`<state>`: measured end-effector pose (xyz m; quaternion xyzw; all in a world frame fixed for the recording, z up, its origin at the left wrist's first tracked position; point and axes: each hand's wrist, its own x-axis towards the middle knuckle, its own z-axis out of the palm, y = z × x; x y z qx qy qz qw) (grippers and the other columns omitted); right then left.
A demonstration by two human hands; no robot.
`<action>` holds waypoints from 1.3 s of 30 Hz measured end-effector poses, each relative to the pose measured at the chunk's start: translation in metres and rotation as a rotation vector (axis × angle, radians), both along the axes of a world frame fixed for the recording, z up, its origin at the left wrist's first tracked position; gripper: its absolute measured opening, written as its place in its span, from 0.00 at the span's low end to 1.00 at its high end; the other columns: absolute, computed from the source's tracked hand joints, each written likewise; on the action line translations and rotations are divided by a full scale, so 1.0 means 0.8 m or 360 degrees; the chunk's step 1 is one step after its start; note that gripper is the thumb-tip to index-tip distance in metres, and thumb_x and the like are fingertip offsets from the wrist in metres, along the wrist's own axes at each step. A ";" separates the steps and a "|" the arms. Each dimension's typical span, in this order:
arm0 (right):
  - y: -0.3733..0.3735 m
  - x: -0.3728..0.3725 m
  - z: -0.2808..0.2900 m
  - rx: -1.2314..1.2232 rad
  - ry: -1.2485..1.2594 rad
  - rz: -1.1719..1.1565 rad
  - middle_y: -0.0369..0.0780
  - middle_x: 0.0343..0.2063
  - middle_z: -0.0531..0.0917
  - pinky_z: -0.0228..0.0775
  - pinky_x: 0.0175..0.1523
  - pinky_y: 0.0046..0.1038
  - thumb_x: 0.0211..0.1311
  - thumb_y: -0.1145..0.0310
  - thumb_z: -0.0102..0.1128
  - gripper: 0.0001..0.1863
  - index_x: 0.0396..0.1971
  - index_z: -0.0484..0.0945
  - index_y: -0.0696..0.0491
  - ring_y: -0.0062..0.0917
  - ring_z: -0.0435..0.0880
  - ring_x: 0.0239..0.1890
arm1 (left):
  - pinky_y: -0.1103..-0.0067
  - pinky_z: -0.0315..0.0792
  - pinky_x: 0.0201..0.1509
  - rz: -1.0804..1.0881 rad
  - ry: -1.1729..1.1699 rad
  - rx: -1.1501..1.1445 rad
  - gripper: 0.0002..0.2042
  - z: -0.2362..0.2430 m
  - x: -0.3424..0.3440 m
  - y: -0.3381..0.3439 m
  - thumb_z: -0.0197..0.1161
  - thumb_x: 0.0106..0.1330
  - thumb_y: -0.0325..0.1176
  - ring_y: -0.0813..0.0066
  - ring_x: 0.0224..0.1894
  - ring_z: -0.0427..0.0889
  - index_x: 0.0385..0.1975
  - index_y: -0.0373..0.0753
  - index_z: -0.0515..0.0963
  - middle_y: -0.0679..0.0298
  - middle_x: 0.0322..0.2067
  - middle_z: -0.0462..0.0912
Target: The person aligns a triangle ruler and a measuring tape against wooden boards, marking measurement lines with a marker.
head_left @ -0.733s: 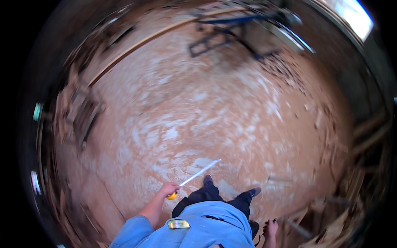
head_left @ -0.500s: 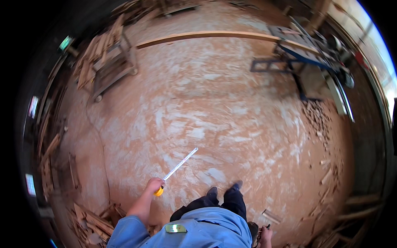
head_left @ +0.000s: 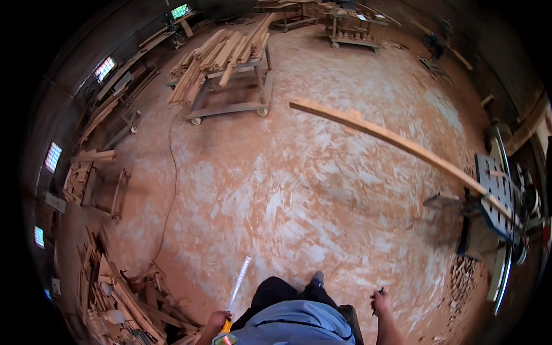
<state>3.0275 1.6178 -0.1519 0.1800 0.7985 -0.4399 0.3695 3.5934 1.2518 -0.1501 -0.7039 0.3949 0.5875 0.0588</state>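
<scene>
Floor (head_left: pixel 230 172), strewn with sawdust, sits at a new angle: the view has swung leftward, bringing the wheeled trolley (head_left: pixel 230 110) with its stacked planks (head_left: pixel 230 49) to the upper middle. The long timber beam (head_left: pixel 402 145) now slants across the right, one end over the slotted machine surface (head_left: pixel 489 167). The left hand (head_left: pixel 218 319), fingers curled round the yellow tape measure (head_left: pixel 227 326), still has its blade extended, well apart from the timber after that turn; the right hand (head_left: pixel 381 302) pinches a dark slender object (head_left: pixel 382 291), too small to identify.
</scene>
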 end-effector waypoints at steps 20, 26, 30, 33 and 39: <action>-0.825 -0.234 0.278 -0.0520 0.0468 0.0460 0.32 0.17 0.80 0.65 0.24 0.21 0.70 0.64 0.63 0.11 0.28 0.82 0.53 0.14 0.74 0.18 | 0.79 0.74 0.38 -0.0228 0.0550 -0.0510 0.09 0.091 -0.420 -0.721 0.63 0.70 0.31 0.78 0.30 0.80 0.32 0.33 0.84 0.66 0.27 0.85; -0.954 -0.352 0.276 -0.0701 0.0673 0.0253 0.32 0.14 0.77 0.60 0.19 0.19 0.71 0.66 0.61 0.12 0.27 0.82 0.54 0.13 0.71 0.14 | 0.75 0.78 0.39 -0.0378 0.0760 -0.0330 0.08 0.131 -0.631 -0.882 0.62 0.70 0.30 0.73 0.32 0.84 0.35 0.31 0.83 0.61 0.29 0.86; -0.994 -0.399 0.278 -0.0622 0.0693 -0.0007 0.31 0.15 0.77 0.61 0.21 0.19 0.70 0.66 0.63 0.11 0.27 0.82 0.54 0.12 0.72 0.16 | 0.72 0.82 0.40 -0.0557 0.0806 -0.0106 0.08 0.166 -0.762 -0.972 0.61 0.71 0.29 0.67 0.33 0.86 0.38 0.29 0.81 0.56 0.31 0.87; -0.993 -0.426 0.279 -0.0326 0.0673 -0.0189 0.31 0.16 0.79 0.68 0.27 0.21 0.67 0.68 0.65 0.10 0.26 0.83 0.56 0.13 0.76 0.21 | 0.72 0.81 0.40 -0.0661 0.0852 0.0080 0.09 0.168 -0.878 -1.029 0.61 0.72 0.30 0.67 0.33 0.86 0.38 0.29 0.81 0.56 0.31 0.86; -1.029 -0.461 0.269 -0.0090 0.0810 -0.0843 0.32 0.16 0.78 0.64 0.22 0.20 0.70 0.66 0.62 0.12 0.26 0.81 0.56 0.13 0.75 0.18 | 0.73 0.81 0.36 -0.0675 0.1065 0.0653 0.08 0.140 -1.148 -1.134 0.62 0.71 0.33 0.67 0.29 0.84 0.40 0.34 0.79 0.57 0.30 0.84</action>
